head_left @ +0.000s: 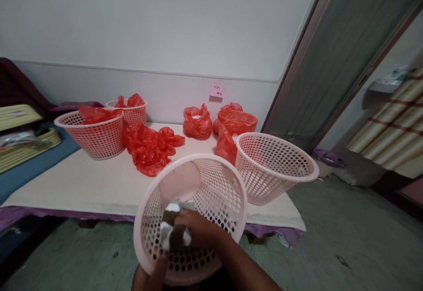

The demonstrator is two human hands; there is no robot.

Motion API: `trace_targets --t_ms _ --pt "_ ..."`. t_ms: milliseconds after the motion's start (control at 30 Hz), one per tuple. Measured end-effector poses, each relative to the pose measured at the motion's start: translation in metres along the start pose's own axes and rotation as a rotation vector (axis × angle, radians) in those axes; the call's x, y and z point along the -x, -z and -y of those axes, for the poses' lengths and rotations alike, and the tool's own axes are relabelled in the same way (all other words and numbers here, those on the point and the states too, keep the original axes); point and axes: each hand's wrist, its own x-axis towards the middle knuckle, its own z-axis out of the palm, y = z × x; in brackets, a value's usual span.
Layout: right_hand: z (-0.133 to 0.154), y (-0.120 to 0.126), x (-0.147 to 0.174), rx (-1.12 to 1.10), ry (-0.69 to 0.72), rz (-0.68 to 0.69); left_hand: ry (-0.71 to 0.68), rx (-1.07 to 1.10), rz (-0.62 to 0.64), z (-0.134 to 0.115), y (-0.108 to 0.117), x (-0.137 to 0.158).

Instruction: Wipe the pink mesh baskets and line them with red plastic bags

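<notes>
Right forearm [244, 255] is slanting across the near basket [183, 178], & the right hand [200, 229] is holding a brown-and-white cloth bundle [171, 229] inside it, fingers curled close, tips partly hidden. Left hand [150, 278] is clasping the rim, thumb over the edge, other fingers out of sight. Best approach, imo: bracing that tilted rim firmly & gathering loose cloth into the palm, so nothing's snagging in the holes, esp. low down.

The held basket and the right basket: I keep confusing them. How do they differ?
The held basket is tipped, mouth toward the camera; the right basket stands on the table.
The left hand grips the held basket; no hand touches the right basket.
Both are pale pink and perforated.
</notes>
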Motion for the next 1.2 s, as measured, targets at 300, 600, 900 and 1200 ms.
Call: trace_targets --t_ms 300,600,900,1200 --pt "0.029 0.001 0.034 0.279 -0.166 -0.071 0.111 0.205 0.021 -0.030 0.002 -0.002" --pt "0.073 0.004 0.068 0.410 -0.084 0.004 0.011 0.096 -0.084 -0.036 0.015 -0.017" --pt "0.053 -0.062 0.070 0.596 0.010 -0.299 -0.105 -0.018 -0.172 -0.064 0.024 -0.034" --pt "0.073 -0.049 0.042 0.165 -0.055 -0.486 -0.107 0.101 -0.097 -0.070 0.016 -0.023"
